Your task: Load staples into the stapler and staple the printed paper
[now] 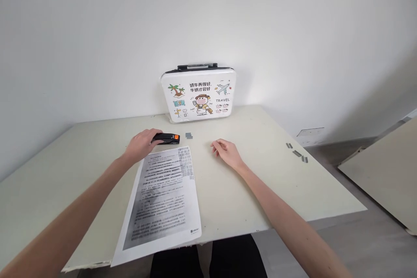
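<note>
My left hand point(143, 145) is wrapped round a black stapler point(167, 138) with an orange end, just beyond the top edge of a printed sheet of paper point(163, 200). The stapler lies at table height, pointing right. Close to its tip is a small group of grey staple strips point(188, 135). My right hand point(227, 151) rests on the table to the right of the paper, its fingers loosely curled and somewhat apart, with nothing seen in them. The sheet lies flat, and its near edge hangs slightly past the table's front edge.
A white case point(198, 115) with cartoon prints and a black handle stands against the wall at the back of the pale table point(247, 208). Several grey staple strips point(297, 153) lie near the right table edge. Another pale surface point(387, 173) stands at the far right.
</note>
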Demonstrator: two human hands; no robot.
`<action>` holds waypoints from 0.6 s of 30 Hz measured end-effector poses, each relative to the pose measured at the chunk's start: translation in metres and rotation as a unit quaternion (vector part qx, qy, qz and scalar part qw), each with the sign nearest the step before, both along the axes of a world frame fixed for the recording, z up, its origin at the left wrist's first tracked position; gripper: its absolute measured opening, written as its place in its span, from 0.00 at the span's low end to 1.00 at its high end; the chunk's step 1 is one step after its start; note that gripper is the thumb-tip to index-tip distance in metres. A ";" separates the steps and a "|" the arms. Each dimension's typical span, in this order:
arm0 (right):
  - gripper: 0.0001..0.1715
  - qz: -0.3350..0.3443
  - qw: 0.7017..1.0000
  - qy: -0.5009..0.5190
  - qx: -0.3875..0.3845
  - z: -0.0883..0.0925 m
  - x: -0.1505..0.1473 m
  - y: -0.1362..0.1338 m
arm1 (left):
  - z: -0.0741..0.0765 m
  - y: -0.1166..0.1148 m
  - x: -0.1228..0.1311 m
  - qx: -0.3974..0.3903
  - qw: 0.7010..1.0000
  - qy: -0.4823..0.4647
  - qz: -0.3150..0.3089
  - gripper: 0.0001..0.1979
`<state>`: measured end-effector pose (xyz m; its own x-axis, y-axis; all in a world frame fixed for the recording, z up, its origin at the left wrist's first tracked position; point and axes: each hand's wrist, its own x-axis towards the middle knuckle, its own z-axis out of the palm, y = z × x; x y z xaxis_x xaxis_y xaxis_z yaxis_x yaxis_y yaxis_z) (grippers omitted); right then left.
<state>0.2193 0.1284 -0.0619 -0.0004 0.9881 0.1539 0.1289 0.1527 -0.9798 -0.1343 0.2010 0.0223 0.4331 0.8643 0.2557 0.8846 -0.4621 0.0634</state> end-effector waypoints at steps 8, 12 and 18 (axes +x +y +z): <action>0.28 -0.028 0.996 0.086 -0.006 -0.002 0.008 0.009 | 0.011 -0.061 0.080 0.063 0.988 -0.046 -0.133 0.18; 0.30 -0.051 0.990 0.127 -0.014 0.002 0.018 0.011 | -0.003 -0.088 0.131 0.019 0.985 -0.055 -0.163 0.13; 0.25 -0.006 0.990 0.136 -0.033 0.006 0.039 0.015 | -0.027 -0.106 0.175 -0.024 0.983 -0.064 -0.170 0.09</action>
